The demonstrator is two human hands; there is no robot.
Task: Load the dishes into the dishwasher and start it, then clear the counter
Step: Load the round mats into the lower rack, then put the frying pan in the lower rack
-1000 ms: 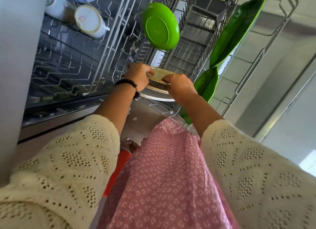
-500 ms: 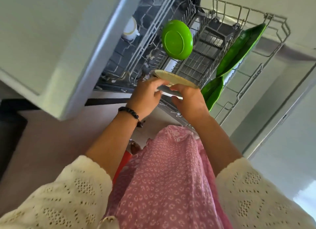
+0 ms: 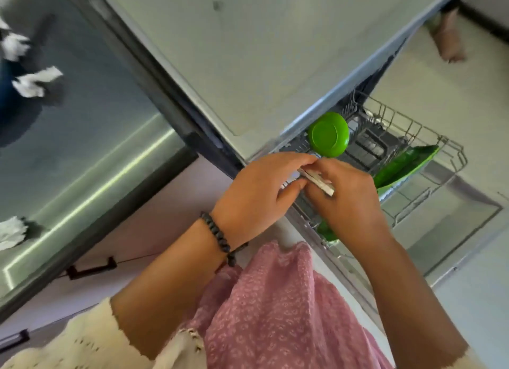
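Observation:
My left hand (image 3: 256, 197) and my right hand (image 3: 347, 200) both grip a pale plate (image 3: 316, 180), seen edge-on, over the near end of the pulled-out lower dishwasher rack (image 3: 429, 159). A round green plate (image 3: 329, 134) stands upright in the rack just beyond my fingers. A long green leaf-shaped dish (image 3: 405, 166) leans along the rack's right side. Most of the pale plate is hidden by my hands.
The grey counter (image 3: 275, 51) overhangs the dishwasher at upper centre. A dark glossy surface (image 3: 82, 137) at left carries white crumpled tissues (image 3: 33, 82). The open dishwasher door (image 3: 454, 231) lies under the rack. A cabinet handle (image 3: 88, 269) shows at lower left.
My view has swung left and up, so the counter and the dark surface now fill the frame. The plate has tipped from nearly flat to edge-on between my hands.

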